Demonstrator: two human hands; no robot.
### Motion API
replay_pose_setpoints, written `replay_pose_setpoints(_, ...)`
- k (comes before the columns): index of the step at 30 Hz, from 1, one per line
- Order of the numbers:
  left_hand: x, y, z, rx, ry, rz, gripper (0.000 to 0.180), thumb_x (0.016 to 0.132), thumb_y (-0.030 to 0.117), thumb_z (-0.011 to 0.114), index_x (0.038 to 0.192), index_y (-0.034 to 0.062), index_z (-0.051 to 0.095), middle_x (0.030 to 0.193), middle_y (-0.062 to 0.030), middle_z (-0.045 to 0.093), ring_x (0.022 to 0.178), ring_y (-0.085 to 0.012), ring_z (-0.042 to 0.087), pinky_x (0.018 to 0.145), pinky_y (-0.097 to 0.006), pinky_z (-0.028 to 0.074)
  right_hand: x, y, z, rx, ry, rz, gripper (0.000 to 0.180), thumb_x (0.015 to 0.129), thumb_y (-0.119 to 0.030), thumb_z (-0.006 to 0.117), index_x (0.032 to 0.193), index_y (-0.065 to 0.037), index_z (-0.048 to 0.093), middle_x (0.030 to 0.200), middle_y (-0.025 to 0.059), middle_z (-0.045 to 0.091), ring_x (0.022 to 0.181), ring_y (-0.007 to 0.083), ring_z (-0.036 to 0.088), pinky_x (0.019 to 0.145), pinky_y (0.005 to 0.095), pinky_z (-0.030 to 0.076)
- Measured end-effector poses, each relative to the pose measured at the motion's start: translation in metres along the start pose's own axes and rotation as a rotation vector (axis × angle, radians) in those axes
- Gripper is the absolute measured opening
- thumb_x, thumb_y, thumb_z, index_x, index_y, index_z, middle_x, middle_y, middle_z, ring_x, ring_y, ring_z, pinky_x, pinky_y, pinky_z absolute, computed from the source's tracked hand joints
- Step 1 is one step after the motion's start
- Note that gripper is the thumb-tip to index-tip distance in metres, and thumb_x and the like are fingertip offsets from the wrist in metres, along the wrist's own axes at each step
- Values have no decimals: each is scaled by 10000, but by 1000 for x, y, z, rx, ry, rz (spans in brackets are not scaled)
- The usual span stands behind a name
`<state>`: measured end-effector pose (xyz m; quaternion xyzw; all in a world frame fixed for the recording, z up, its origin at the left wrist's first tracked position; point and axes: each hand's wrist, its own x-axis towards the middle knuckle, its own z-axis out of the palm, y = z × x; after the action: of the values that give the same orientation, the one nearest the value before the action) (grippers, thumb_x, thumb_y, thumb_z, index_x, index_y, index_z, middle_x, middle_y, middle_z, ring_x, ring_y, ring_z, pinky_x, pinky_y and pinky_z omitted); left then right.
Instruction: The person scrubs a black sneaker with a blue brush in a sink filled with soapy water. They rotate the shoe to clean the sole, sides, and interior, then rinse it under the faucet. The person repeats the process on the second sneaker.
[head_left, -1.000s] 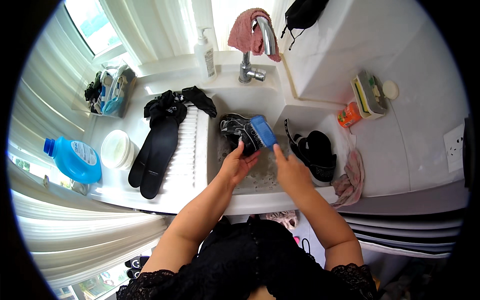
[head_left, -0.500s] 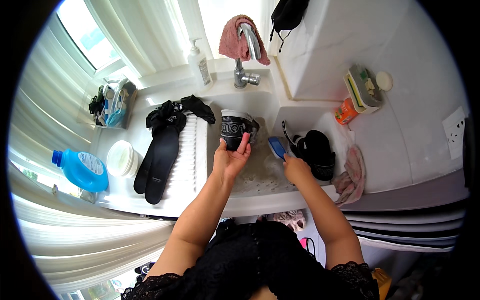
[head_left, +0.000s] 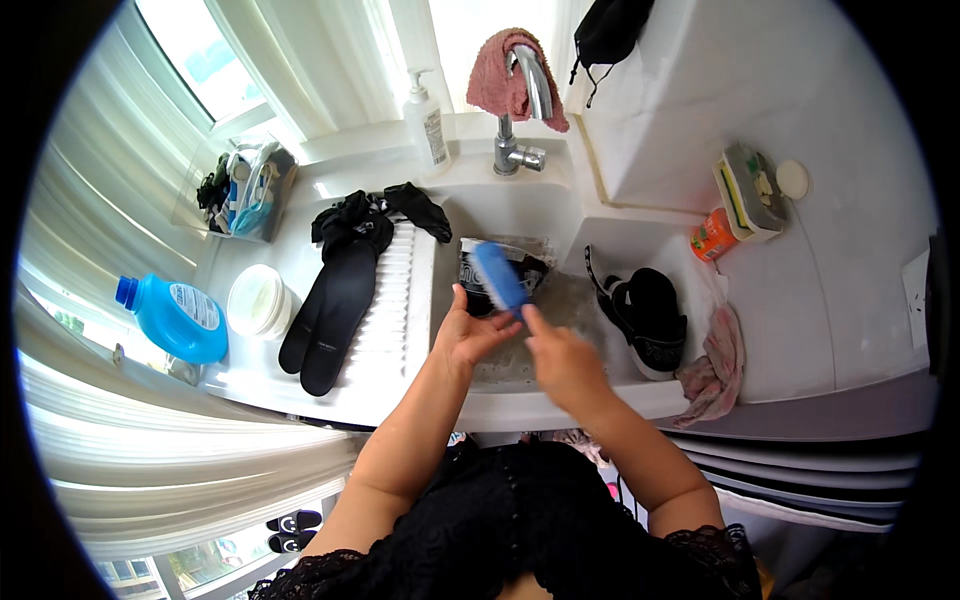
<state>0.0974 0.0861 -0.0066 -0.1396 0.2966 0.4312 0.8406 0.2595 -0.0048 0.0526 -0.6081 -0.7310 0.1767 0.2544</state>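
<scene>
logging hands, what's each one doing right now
Left hand: closed on the black shoe in the sink.
Right hand: closed on the blue brush.

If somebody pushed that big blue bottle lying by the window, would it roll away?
The blue bottle lies on its side on the white counter, so a push across its body would probably set it rolling or rocking. It looks like plastic, so it likely wouldn't break. It may be heavy if full, but the picture doesn't show how much is inside.

I am at a home laundry sink (head_left: 560,395) beside a curtained window (head_left: 200,60): faucet (head_left: 520,110), ribbed washboard (head_left: 395,300), blue detergent bottle (head_left: 175,318), soap dispenser (head_left: 427,120), and shoe insoles (head_left: 330,310) around the white counter (head_left: 840,300).
</scene>
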Motion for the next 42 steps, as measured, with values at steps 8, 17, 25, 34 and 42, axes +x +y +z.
replay_pose_setpoints(8,22,-8,6,-30,84,255,505,964,509,400,1213,87,524,1221,-139,541,1160,-313,474,1044,-505,343,6,15,32,-10,157,-23,438,912,-195,539,1347,-187,492,761,152,579,644,371,603,600,485,486)
replay_pose_setpoints(17,10,6,-18,-189,139,325,535,964,492,409,1286,70,473,1336,-171,453,1282,-329,382,1123,-511,243,29,102,39,-145,-248,522,381,925,-213,510,1299,-148,545,1034,175,655,917,378,627,769,456,495)
replay_pose_setpoints(25,6,16,-26,-238,80,342,515,933,443,524,1282,68,477,1345,-175,445,1299,-309,376,1115,-506,262,25,119,46,-214,-347,448,376,929,-226,491,1294,-152,541,964,185,663,906,383,625,776,469,485)
replay_pose_setpoints(34,14,17,-13,-293,20,345,468,933,395,544,1261,68,484,1332,-180,467,1283,-321,404,1123,-503,244,33,12,45,-11,-85,99,421,921,-231,518,1335,-157,494,759,220,601,728,416,614,664,512,480)
replay_pose_setpoints(42,13,25,-12,-320,20,317,415,960,389,495,1252,95,490,1357,-136,453,1322,-255,365,1128,-501,203,29,10,40,-12,-117,93,400,927,-238,502,1322,-174,504,783,220,620,732,411,613,675,511,481)
